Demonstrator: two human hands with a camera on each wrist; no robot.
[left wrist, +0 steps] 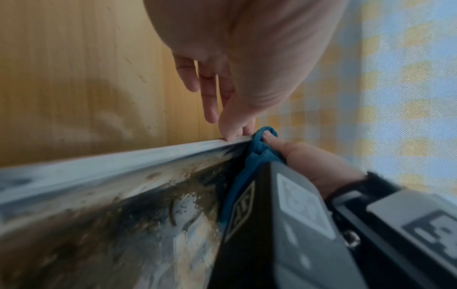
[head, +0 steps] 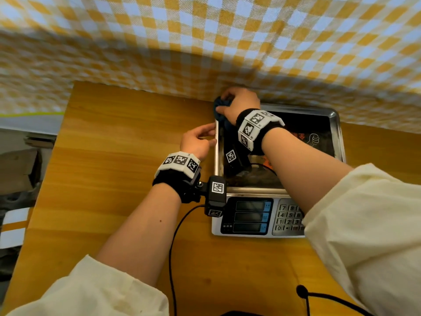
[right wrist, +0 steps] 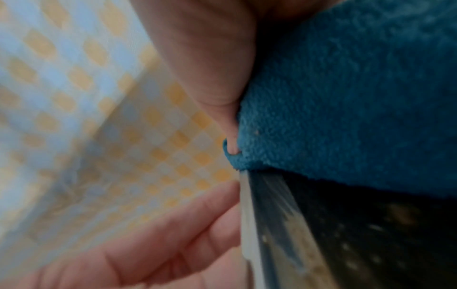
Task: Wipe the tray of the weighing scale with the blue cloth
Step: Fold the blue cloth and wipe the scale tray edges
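Backdrop: yellow-and-white checked cloth [head: 205, 37] hanging behind the far edge of the work surface.
Bench: wooden, orange-brown top [head: 109, 156]; carries the scale at its right half.
Weighing scale: grey electronic body [head: 248, 233] with three dark displays and a numeric keypad facing the person.
Tray: rectangular stainless-steel tray [head: 335, 124] seated on top of the scale; its floor shows brown staining and dark reflections in the left wrist view.
Sleeves: cream fabric sleeves [head: 364, 224] on both forearms; black wristbands with white coded markers at both wrists.
Right hand: right hand [head: 239, 103] at the tray's far left corner, fingers clenched around the cloth and pressing it on the rim.
Left hand: left hand [head: 198, 140] beside the tray's left edge; fingers [left wrist: 210, 105] extended and relaxed, thumb tip touching the rim, grasping nothing.
Blue cloth: bunched dark blue terry cloth [head: 219, 108] at the tray's far left corner, draped over the rim into the tray.
Cable: thin black cable [head: 173, 236] across the bench near the left forearm.
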